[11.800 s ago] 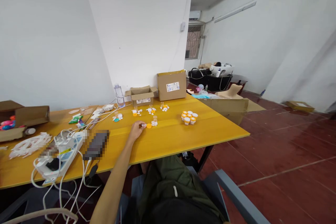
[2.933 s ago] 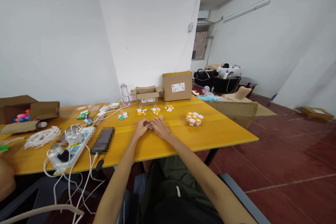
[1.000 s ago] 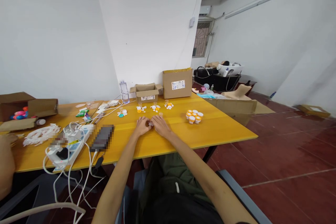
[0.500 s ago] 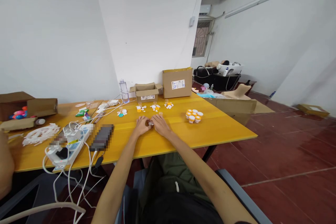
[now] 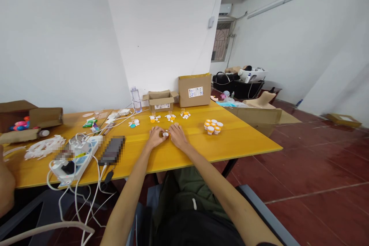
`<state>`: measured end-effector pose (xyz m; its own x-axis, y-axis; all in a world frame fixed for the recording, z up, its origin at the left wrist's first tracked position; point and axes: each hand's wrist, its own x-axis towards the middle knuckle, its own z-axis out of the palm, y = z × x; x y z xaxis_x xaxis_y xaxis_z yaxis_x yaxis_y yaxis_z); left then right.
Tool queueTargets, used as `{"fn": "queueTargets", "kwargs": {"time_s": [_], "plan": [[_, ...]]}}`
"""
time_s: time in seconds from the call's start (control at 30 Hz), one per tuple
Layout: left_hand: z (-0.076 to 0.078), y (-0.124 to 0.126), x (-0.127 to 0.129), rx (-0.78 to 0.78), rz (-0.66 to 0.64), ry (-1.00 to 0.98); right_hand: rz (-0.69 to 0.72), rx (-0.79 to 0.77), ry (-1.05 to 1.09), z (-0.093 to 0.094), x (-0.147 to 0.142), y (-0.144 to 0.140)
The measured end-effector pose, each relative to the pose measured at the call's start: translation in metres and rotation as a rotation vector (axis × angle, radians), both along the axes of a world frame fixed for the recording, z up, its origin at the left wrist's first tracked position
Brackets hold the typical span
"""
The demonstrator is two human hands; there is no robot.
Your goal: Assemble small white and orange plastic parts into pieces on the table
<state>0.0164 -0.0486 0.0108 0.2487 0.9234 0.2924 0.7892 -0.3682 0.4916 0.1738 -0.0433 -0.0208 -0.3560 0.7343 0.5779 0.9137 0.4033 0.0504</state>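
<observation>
My left hand (image 5: 155, 137) and my right hand (image 5: 176, 135) rest on the yellow table (image 5: 245, 142), fingertips meeting over a small white part (image 5: 165, 134) with an orange piece beside it. The part is too small to tell which hand grips it. Right of my hands stands a cluster of small jars with orange and white lids (image 5: 212, 126). Behind my hands lie three little groups of white and orange parts (image 5: 170, 117) and one group with a teal piece (image 5: 133, 123).
Two cardboard boxes (image 5: 195, 90) and a water bottle (image 5: 135, 99) stand at the table's back edge. A power strip with white cables (image 5: 73, 159), a dark device (image 5: 113, 150) and white plastic pieces (image 5: 43, 148) lie left. Another person's arm (image 5: 5, 184) shows at far left.
My hands stay together at the same spot; the fingers have parted slightly, and the small white part now shows between them. The other person's arm has drawn back at the left.
</observation>
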Motion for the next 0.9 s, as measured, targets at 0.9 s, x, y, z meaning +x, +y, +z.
{"fn": "queueTargets", "kwargs": {"time_s": [0.9], "plan": [[0.0035, 0.0002, 0.0, -0.028, 0.162, 0.014, -0.048, 0.001, 0.065, 0.0063, -0.0004, -0.0053]]}}
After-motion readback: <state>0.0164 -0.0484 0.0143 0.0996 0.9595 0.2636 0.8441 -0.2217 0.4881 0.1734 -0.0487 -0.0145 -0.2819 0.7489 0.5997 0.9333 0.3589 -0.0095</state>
